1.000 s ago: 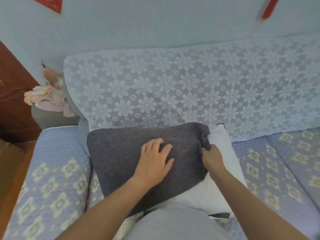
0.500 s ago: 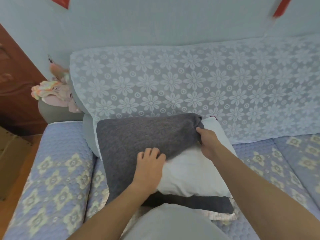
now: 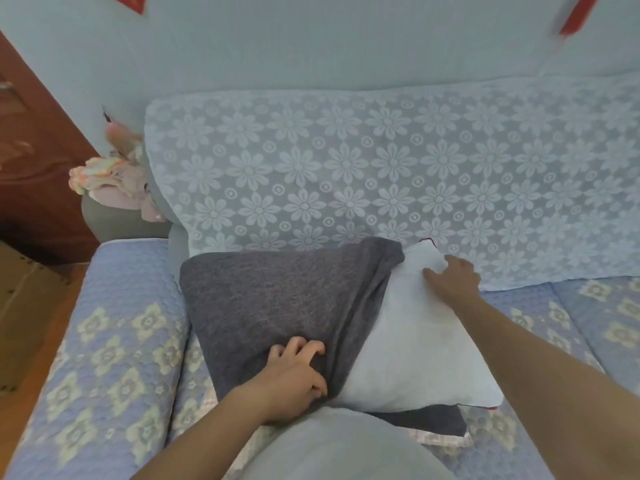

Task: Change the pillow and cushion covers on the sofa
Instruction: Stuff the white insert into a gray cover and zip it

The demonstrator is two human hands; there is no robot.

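Note:
A white pillow (image 3: pixel 412 344) lies on the sofa seat against the backrest, its left half inside a dark grey cover (image 3: pixel 273 299). My left hand (image 3: pixel 294 379) grips the bunched near edge of the grey cover with curled fingers. My right hand (image 3: pixel 450 278) holds the pillow's bare far right corner, fingers curled over the white fabric. The cover's open edge runs diagonally across the pillow. A strip of the grey cover also shows under the pillow's near edge.
The sofa has a blue quilted seat (image 3: pixel 540 327) and armrest (image 3: pixel 114 327), and a white floral lace throw (image 3: pixel 381 181) over the backrest. A pink and cream bundle (image 3: pixel 114 178) sits at the back left. A wooden door (image 3: pixel 38 161) stands left.
The grey cover has slid left, baring more of the white pillow. My left hand moved nearer and now bunches the cover; my right hand shifted from the cover's edge to the pillow's far corner.

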